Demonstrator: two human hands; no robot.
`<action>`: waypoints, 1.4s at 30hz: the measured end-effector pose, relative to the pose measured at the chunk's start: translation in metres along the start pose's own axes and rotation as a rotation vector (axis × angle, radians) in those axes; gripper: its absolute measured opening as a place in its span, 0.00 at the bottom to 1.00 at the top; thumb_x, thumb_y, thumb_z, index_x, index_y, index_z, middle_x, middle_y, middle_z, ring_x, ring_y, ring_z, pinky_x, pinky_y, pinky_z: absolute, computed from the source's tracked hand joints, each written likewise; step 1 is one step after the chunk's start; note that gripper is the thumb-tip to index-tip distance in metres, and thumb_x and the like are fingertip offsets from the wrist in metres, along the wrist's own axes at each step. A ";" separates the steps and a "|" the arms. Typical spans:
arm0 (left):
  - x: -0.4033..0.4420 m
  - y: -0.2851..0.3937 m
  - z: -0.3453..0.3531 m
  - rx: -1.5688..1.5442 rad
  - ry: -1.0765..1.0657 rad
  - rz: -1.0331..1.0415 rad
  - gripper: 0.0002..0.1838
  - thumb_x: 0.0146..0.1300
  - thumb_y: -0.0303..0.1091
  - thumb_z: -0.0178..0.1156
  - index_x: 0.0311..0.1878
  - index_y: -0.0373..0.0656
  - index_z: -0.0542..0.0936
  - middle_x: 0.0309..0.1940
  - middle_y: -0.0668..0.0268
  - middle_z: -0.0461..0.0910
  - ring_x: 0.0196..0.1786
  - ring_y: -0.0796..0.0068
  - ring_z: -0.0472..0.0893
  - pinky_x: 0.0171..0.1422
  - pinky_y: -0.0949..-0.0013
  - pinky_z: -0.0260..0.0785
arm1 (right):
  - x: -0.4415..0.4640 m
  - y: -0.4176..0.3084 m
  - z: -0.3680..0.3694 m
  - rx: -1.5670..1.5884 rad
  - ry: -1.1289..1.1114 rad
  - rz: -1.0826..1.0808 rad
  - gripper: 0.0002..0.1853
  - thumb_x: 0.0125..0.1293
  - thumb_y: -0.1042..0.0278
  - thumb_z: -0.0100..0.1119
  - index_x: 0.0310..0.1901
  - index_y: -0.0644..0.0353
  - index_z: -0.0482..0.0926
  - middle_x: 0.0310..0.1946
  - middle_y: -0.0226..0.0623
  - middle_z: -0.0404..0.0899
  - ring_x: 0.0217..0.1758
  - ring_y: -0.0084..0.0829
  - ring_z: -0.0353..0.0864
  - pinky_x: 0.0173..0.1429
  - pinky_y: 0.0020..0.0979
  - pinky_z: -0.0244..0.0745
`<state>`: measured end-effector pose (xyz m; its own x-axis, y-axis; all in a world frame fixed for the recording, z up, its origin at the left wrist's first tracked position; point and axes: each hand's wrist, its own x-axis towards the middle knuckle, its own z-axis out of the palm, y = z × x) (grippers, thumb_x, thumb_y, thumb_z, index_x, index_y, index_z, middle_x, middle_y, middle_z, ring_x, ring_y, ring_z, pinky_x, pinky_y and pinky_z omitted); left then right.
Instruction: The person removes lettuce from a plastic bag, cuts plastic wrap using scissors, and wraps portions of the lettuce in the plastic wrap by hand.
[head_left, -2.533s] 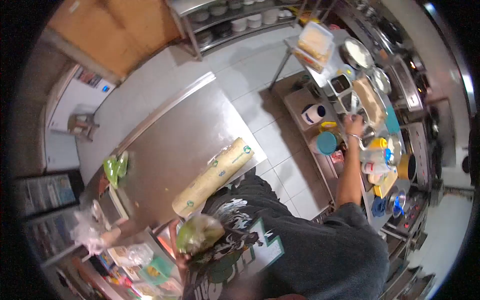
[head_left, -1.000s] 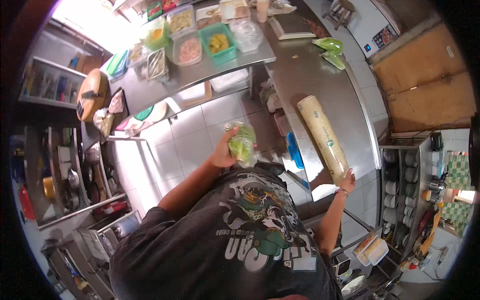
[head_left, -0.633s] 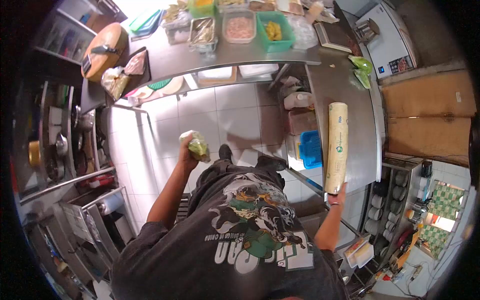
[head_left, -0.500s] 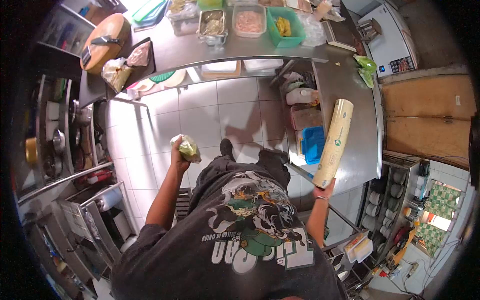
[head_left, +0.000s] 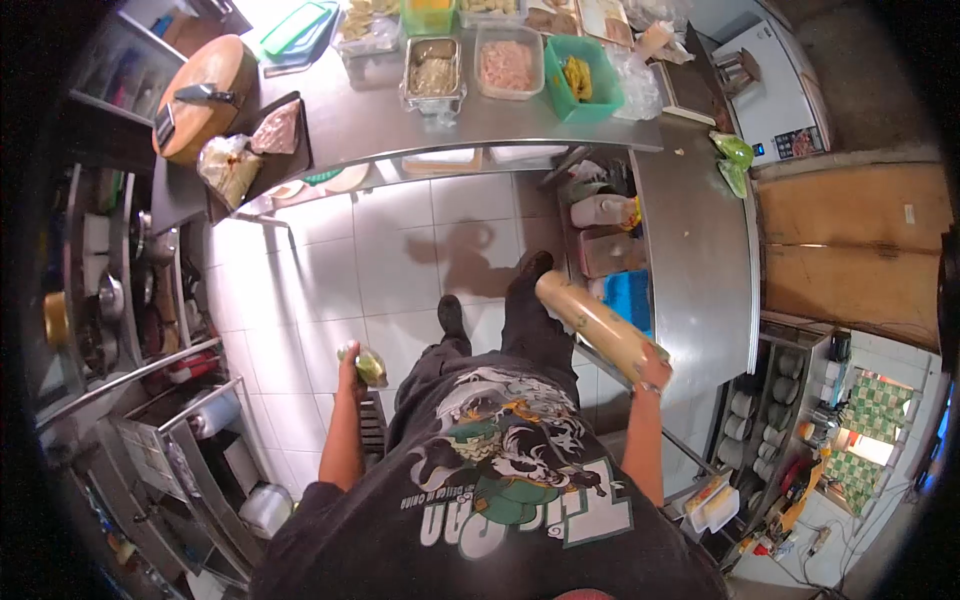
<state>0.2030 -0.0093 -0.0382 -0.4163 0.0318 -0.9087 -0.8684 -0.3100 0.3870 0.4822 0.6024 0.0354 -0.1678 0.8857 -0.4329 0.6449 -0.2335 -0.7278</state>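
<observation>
My left hand point(head_left: 348, 370) hangs low over the floor at my left side, its fingers closed around a small clear plastic bag of something green point(head_left: 371, 367). On my other side, my right hand point(head_left: 653, 368) grips the lower end of a large roll of cling film point(head_left: 592, 322). The roll is tilted, with its far end pointing up and left over my leg. It hangs beside the right steel counter point(head_left: 700, 270), in front of a blue container point(head_left: 628, 300) on the shelf below.
A steel table point(head_left: 350, 130) ahead carries a green tub point(head_left: 600, 95), a tub of pale pink meat point(head_left: 508, 62) and a knife point(head_left: 205, 94) on a round chopping board point(head_left: 235, 65). Leafy greens point(head_left: 733, 150) lie on the right counter. A pot rack point(head_left: 115, 290) stands at left.
The cling film roll has swung left off the right counter and now slants over the floor by my leg. My left hand with the bag has dropped lower. The front table appears nearer.
</observation>
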 end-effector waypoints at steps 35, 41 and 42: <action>-0.149 -0.096 0.254 1.028 0.509 -0.113 0.41 0.49 0.53 0.74 0.59 0.37 0.70 0.49 0.55 0.78 0.50 0.60 0.79 0.55 0.59 0.71 | 0.335 -0.081 0.441 -1.051 -0.591 -0.531 0.23 0.67 0.54 0.53 0.58 0.59 0.77 0.61 0.49 0.75 0.67 0.51 0.70 0.70 0.46 0.65; -0.153 -0.054 0.246 1.195 0.449 0.114 0.45 0.46 0.53 0.77 0.61 0.36 0.68 0.50 0.54 0.78 0.52 0.60 0.78 0.57 0.60 0.70 | 0.221 -0.177 0.249 -0.428 -0.721 -0.695 0.09 0.63 0.65 0.57 0.41 0.60 0.81 0.40 0.47 0.81 0.46 0.49 0.81 0.51 0.44 0.76; -0.147 -0.045 0.249 1.228 0.429 0.158 0.45 0.46 0.53 0.78 0.61 0.36 0.68 0.50 0.54 0.77 0.52 0.61 0.78 0.57 0.61 0.70 | 0.224 -0.194 0.220 -0.250 -0.592 -0.839 0.07 0.63 0.67 0.57 0.39 0.60 0.80 0.37 0.46 0.80 0.41 0.49 0.80 0.46 0.45 0.76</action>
<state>0.2362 0.2364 0.1171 -0.6153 -0.2983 -0.7297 -0.5905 0.7876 0.1760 0.1551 0.7576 -0.0374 -0.9246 0.3721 -0.0817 0.2777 0.5116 -0.8131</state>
